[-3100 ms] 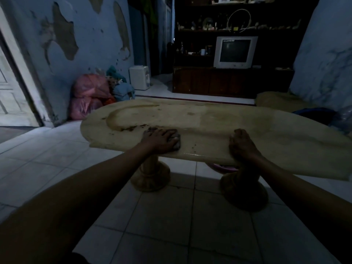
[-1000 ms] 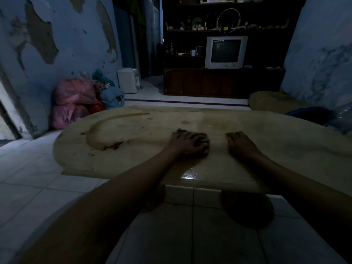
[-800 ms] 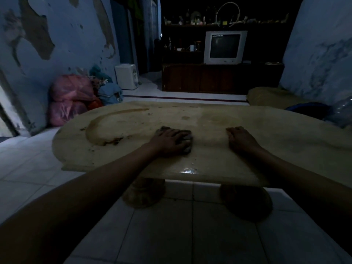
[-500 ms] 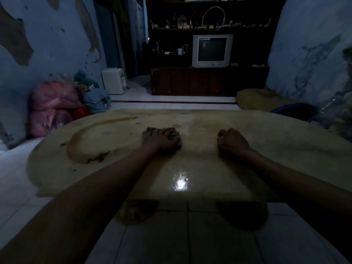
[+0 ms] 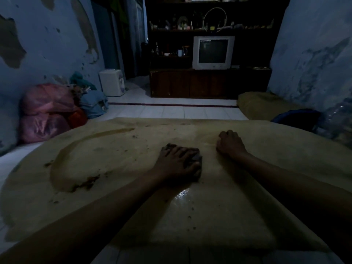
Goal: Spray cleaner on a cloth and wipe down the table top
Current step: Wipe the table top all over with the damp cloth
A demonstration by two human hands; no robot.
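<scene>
My left hand (image 5: pixel 176 163) lies flat on a dark cloth (image 5: pixel 196 161) with its fingers spread, pressing it down on the desk (image 5: pixel 114 153). The cloth sits near the middle of the desk, and most of it hides under my hand. My right hand (image 5: pixel 229 143) rests on the desk just to the right of the cloth, not touching it. Its fingers are curled in and it holds nothing. The desk is pale and oval. A curved brown stain (image 5: pixel 62 159) with dark bits runs across its left part. A wet spot (image 5: pixel 183 194) shines close to my left wrist. Far back, a TV (image 5: pixel 213 52) stands on a dark cabinet (image 5: pixel 200 83). Pink bags (image 5: pixel 44 113) lie by the left wall. The room is dim, so small things are hard to see
</scene>
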